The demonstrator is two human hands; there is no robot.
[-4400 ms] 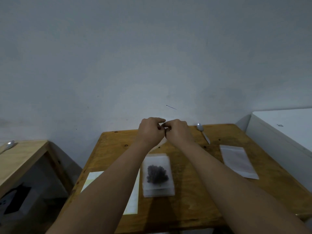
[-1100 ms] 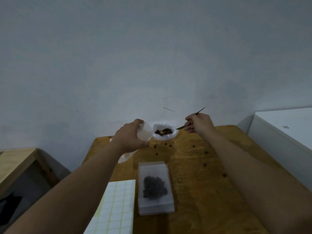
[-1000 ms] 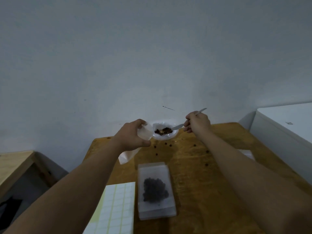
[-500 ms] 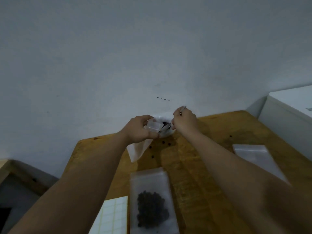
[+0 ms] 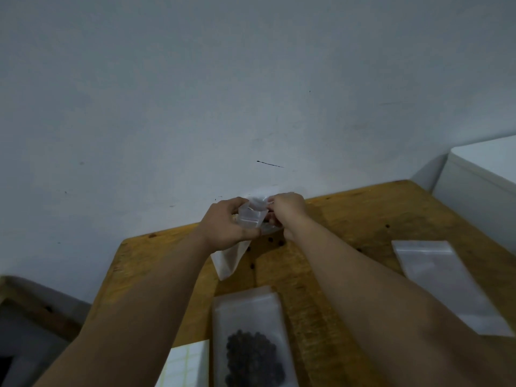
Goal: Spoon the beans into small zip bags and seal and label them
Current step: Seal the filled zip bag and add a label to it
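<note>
Filling is the step I read here. My left hand (image 5: 227, 226) grips a small zip bag (image 5: 231, 259) near its mouth, thumb in front and fingers behind, and the body of the bag hangs down toward the tabletop (image 5: 349, 219). My right hand (image 5: 287, 212) sits right at the bag's mouth with its fingers curled. I cannot tell whether it holds anything, because no spoon shows from this angle.

A filled bag (image 5: 251, 339) with a dark clump of beans lies flat near me, and a label sheet (image 5: 187, 364) is just beside it on the left. Empty bags (image 5: 444, 280) lie well apart on the right. A few loose beans (image 5: 270, 239) are scattered on the wood under my hands.

I judge the next move needs the mouth held wide and level so that a spoonful tips in without more spilling. After that the strip has to be pressed shut along its whole length.

Only a pale rim of the bowl (image 5: 259, 197) peeks out between my hands, so its contents are hidden. I cannot make out whether the held bag has any beans in it yet. The filled bag and the label sheet are both cut off by the bottom edge of the view.
</note>
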